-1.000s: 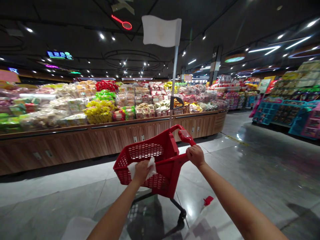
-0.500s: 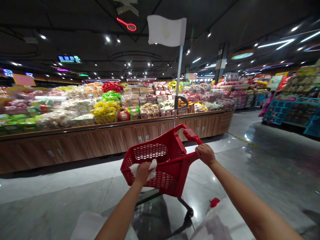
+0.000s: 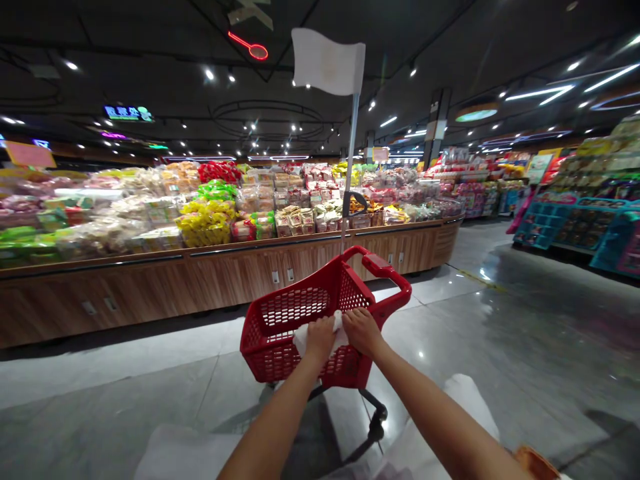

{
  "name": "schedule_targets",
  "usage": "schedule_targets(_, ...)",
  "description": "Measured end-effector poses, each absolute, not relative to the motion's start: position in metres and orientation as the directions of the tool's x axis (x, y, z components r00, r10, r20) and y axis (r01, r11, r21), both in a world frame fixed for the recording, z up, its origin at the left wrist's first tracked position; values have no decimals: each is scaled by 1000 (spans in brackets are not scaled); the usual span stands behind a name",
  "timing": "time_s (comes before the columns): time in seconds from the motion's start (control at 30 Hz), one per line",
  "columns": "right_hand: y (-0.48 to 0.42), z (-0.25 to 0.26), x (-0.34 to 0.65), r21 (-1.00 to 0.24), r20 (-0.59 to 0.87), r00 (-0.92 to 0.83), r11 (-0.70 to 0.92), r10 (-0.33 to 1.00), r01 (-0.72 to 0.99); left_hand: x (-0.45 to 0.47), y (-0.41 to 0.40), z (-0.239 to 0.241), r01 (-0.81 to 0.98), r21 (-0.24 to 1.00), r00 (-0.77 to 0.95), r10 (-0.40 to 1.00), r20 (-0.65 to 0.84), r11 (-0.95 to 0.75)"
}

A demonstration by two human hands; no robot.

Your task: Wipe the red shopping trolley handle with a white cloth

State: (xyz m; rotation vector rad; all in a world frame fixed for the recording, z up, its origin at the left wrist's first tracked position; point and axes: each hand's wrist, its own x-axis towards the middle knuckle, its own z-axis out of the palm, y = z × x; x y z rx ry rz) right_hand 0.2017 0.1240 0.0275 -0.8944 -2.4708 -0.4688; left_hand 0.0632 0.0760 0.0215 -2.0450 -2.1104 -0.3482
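Observation:
A red plastic shopping cart (image 3: pixel 279 361) stands in front of me, its handle turned to the right. Closed around a white cloth (image 3: pixel 301 340), my left hand (image 3: pixel 321 337) presses it on the near top rim of the basket. Right beside it, my right hand (image 3: pixel 361 331) is closed over the same rim, next to the cloth's end. Whether its fingers also pinch the cloth is hidden. The cart's handle (image 3: pixel 404 288) is free of both hands. No goods show inside the basket.
Beyond the cart runs a long wood-panelled display counter (image 3: pixel 240 273) heaped with packaged food. A pole with a white flag (image 3: pixel 327 63) rises behind the cart. Blue racks (image 3: pixel 543 220) stand at the right. Grey tiled floor (image 3: pixel 460 320) surrounds the cart.
My right hand has left the cart's handle and moved left to the basket rim. My left hand has slid the cloth right along the rim, so the hands now meet.

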Motion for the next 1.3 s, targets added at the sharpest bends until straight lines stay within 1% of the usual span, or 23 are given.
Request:
schedule_targets(0.1,127,32,216,166,541,-690,743,481,648,21,54,17,1000,-8,-1,969,246,3)
schedule_targets(0.2,133,35,227,133,560,-656,727,506,674,-34,21,6,998,-31,-48,969,241,57)
schedule_targets(0.3,139,34,229,106,566,-631,712,531,694,-73,-9,-10,989,-4,-138,951,275,145)
schedule_targets(0.37,142,32,227,93,569,-618,704,543,704,-78,-20,-17,977,29,-210,926,312,212)
schedule_targets(0.47,141,30,224,75,572,-597,689,562,721,-53,-12,-17,960,57,-277,892,358,276)
schedule_targets(0.5,140,29,222,72,573,-589,681,570,728,-36,-3,-14,964,61,-264,895,361,260)
schedule_targets(0.63,134,27,217,72,560,-577,659,594,749,42,46,4,994,82,-100,928,359,76)
schedule_targets(0.7,133,26,216,78,547,-588,663,596,744,70,66,12,995,88,-74,927,368,44)
schedule_targets(0.77,134,24,217,82,540,-595,667,595,741,78,74,16,997,74,-39,936,349,14)
schedule_targets(0.87,140,24,224,77,555,-587,667,589,741,43,61,11,998,38,30,961,275,-43)
schedule_targets(0.93,147,27,232,79,558,-592,673,582,736,-5,37,2,999,40,25,971,237,-36)
schedule_targets(1.03,162,35,247,88,527,-619,687,583,722,-74,-2,-14,995,102,-22,971,239,-2)
schedule_targets(1.1,170,40,252,84,504,-624,686,596,723,-97,-18,-22,988,143,23,969,246,-60)
schedule_targets(1.2,169,41,244,50,481,-611,676,629,735,-84,-12,-28,986,154,17,961,277,-62)
schedule_targets(1.3,145,27,215,-3,406,-675,739,616,673,-35,12,-27,981,190,-26,938,345,-42)
